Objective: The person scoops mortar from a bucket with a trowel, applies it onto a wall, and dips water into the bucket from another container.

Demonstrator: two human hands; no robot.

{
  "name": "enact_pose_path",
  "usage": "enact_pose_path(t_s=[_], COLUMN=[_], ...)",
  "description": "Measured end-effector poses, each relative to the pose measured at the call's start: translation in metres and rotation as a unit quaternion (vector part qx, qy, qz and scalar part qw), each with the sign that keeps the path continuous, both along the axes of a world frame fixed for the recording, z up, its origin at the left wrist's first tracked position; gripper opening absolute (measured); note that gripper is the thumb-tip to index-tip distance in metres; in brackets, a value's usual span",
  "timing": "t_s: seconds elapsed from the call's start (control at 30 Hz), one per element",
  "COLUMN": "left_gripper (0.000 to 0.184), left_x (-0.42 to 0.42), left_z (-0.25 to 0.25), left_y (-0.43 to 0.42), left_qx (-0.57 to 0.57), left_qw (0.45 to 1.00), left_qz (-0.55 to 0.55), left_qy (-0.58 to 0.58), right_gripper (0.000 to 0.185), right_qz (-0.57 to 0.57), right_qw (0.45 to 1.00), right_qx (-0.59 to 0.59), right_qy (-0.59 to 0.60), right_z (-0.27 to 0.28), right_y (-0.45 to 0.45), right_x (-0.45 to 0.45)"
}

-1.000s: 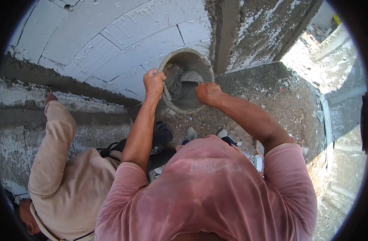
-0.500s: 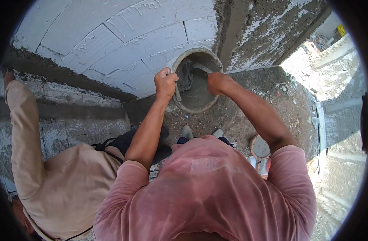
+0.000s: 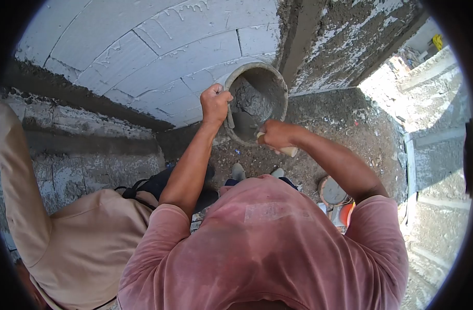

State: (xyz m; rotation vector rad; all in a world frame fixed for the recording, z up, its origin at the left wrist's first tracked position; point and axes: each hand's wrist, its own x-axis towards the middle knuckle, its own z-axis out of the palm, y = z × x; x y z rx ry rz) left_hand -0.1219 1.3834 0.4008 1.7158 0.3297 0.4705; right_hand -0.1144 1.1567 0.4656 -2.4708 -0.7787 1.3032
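Observation:
My left hand point(image 3: 215, 105) is closed around the left rim of a round bucket point(image 3: 284, 89), which is tilted so its mouth faces me. Wet grey mortar point(image 3: 254, 101) lies inside it. In my right hand point(image 3: 279, 135), at the bucket's lower right edge, is a trowel with a pale handle point(image 3: 289, 151) sticking out below the fist. Its grey blade point(image 3: 244, 124) reaches into the bucket, against the lower left part of the inside.
A white block wall point(image 3: 195, 46) rises behind the bucket, with a mortar-covered column to its right. A co-worker in a beige top point(image 3: 97, 227) is close on my left. Rubble ground, a round container point(image 3: 333, 190) and an orange object point(image 3: 346, 213) lie at right.
My right hand has moved down and toward me, bringing the trowel from the upper bucket to its lower edge. The bucket has shifted slightly. The co-worker's raised arm has moved left.

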Motion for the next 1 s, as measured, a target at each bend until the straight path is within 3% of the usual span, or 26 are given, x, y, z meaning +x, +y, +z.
enact_pose_path(t_s=[0.07,0.1,0.2,0.3,0.43,0.53,0.63,0.73,0.83,1.0], left_gripper=[0.033,0.032,0.03,0.027,0.025,0.027,0.027,0.026,0.028,0.025], left_x=[-0.002,-0.003,-0.018,-0.015,-0.014,-0.018,-0.014,-0.016,-0.017,-0.014], left_z=[-0.002,-0.004,-0.006,0.013,0.01,0.015,0.013,0.013,0.015,0.021], left_y=[-0.001,0.0,-0.004,-0.012,0.002,0.003,0.007,0.002,0.015,0.021], left_qx=[-0.015,-0.016,-0.002,0.03,0.003,-0.019,0.01,-0.01,-0.061,-0.049], left_qw=[1.0,1.0,1.0,0.999,1.0,1.0,0.999,0.999,0.997,0.997], left_qz=[0.0,0.0,-0.007,-0.028,-0.019,-0.024,-0.033,-0.043,-0.035,-0.053], left_qy=[0.005,0.003,0.016,0.008,-0.011,-0.007,0.002,-0.004,-0.013,-0.003], right_gripper=[0.031,0.031,0.03,0.027,0.026,0.025,0.028,0.027,0.025,0.022], right_qz=[0.093,0.068,-0.003,-0.182,0.005,0.051,-0.055,0.069,0.088,-0.114], right_qw=[0.984,0.98,0.98,0.947,0.971,0.973,0.956,0.966,0.966,0.953], right_qx=[-0.088,-0.118,-0.043,0.05,0.016,-0.042,0.022,0.039,0.037,0.128], right_qy=[-0.127,-0.143,-0.193,-0.258,-0.237,-0.22,-0.286,-0.246,-0.24,-0.248], right_z=[-0.041,-0.049,-0.019,-0.04,-0.093,-0.046,-0.044,-0.075,-0.074,-0.075], right_y=[-0.002,-0.004,-0.003,0.013,0.009,0.007,0.017,0.018,0.013,0.028], right_x=[-0.007,0.001,0.012,0.021,-0.009,0.007,0.029,-0.006,-0.019,-0.005])
